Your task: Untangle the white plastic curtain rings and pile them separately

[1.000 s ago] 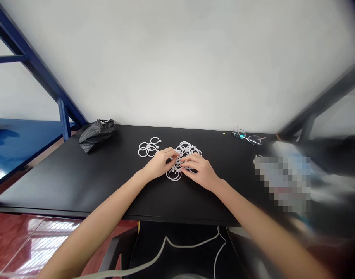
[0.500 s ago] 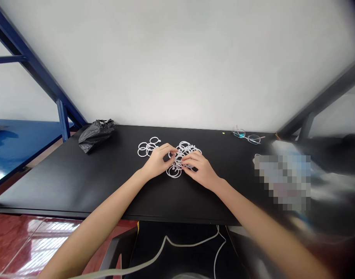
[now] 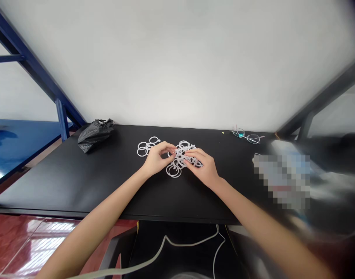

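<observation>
A tangled heap of white plastic rings (image 3: pixel 183 157) lies in the middle of the black table (image 3: pixel 78 182). My left hand (image 3: pixel 156 159) pinches a ring at the heap's left side. My right hand (image 3: pixel 203 167) has its fingers closed on rings at the heap's right side, lifting part of the tangle slightly. Between the hands the rings hang linked together. A smaller flat group of several white rings (image 3: pixel 147 147) rests just left of my left hand, apart from the heap.
A crumpled black plastic bag (image 3: pixel 94 133) sits at the table's far left. A pair of glasses (image 3: pixel 247 136) lies at the far right by the wall. A blurred-out patch (image 3: pixel 282 180) covers the right side. White cables (image 3: pixel 177 248) hang below the table's front edge.
Both hands have risen a little and drawn part of the ring tangle up off the table. The smaller group of rings has not moved.
</observation>
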`<control>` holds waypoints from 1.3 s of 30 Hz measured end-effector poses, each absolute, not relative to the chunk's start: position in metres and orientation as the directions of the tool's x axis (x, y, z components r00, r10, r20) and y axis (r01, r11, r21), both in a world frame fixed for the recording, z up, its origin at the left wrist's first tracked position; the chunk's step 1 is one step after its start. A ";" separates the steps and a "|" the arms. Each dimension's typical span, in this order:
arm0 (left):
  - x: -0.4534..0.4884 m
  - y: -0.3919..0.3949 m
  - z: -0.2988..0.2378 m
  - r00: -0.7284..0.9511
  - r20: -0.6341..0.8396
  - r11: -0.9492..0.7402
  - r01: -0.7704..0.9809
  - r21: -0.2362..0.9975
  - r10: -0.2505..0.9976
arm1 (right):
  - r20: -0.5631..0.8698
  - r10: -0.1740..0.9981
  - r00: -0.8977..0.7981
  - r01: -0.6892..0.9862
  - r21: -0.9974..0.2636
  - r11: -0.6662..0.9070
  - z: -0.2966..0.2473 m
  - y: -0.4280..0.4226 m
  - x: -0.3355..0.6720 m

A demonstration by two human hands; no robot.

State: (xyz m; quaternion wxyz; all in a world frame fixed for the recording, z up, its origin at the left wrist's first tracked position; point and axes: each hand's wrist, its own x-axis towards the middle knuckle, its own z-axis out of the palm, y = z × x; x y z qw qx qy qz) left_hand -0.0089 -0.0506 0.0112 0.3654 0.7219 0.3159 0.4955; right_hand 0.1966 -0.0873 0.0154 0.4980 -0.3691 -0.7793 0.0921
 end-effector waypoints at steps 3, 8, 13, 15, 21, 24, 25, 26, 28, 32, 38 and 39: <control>-0.008 -0.049 0.011 0.294 0.428 -0.442 -0.020 0.897 0.855 | 0.714 0.665 -0.219 0.486 -0.511 0.709 0.016 -0.087 0.197; -0.007 -0.050 0.016 0.278 0.318 -0.284 -0.156 0.946 0.907 | 0.695 0.690 -0.203 0.483 -0.542 0.688 0.017 -0.088 0.198; -0.008 -0.051 0.021 0.266 0.278 -0.231 -0.194 0.953 0.923 | 0.689 0.696 -0.200 0.470 -0.556 0.685 0.017 -0.090 0.198; -0.009 -0.051 0.020 0.263 0.275 -0.226 -0.200 0.953 0.925 | 0.683 0.705 -0.188 0.475 -0.565 0.674 0.018 -0.091 0.197; -0.010 -0.050 0.017 0.268 0.259 -0.196 -0.242 0.950 0.928 | 0.683 0.717 -0.140 0.494 -0.580 0.648 0.019 -0.092 0.194; -0.009 -0.051 0.019 0.299 0.242 -0.159 -0.277 0.948 0.923 | 0.627 0.769 -0.124 0.503 -0.629 0.594 0.016 -0.092 0.194; -0.009 -0.052 0.019 0.312 0.234 -0.146 -0.281 0.949 0.921 | 0.597 0.792 -0.124 0.506 -0.649 0.569 0.015 -0.092 0.194; -0.009 -0.052 0.020 0.324 0.225 -0.134 -0.281 0.950 0.919 | 0.565 0.815 -0.127 0.507 -0.669 0.543 0.015 -0.093 0.193; -0.009 -0.053 0.022 0.340 0.212 -0.115 -0.283 0.952 0.916 | 0.507 0.851 -0.134 0.502 -0.706 0.500 0.014 -0.094 0.193; -0.010 -0.055 0.026 0.371 0.192 -0.081 -0.296 0.952 0.909 | 0.468 0.873 -0.136 0.442 -0.760 0.476 0.015 -0.096 0.192; -0.007 -0.057 0.025 0.441 0.175 -0.053 -0.274 0.960 0.880 | 0.508 0.854 -0.113 0.413 -0.758 0.506 0.016 -0.096 0.192; -0.007 -0.057 0.024 0.450 0.168 -0.052 -0.259 0.965 0.877 | 0.518 0.848 -0.108 0.413 -0.753 0.512 0.016 -0.096 0.192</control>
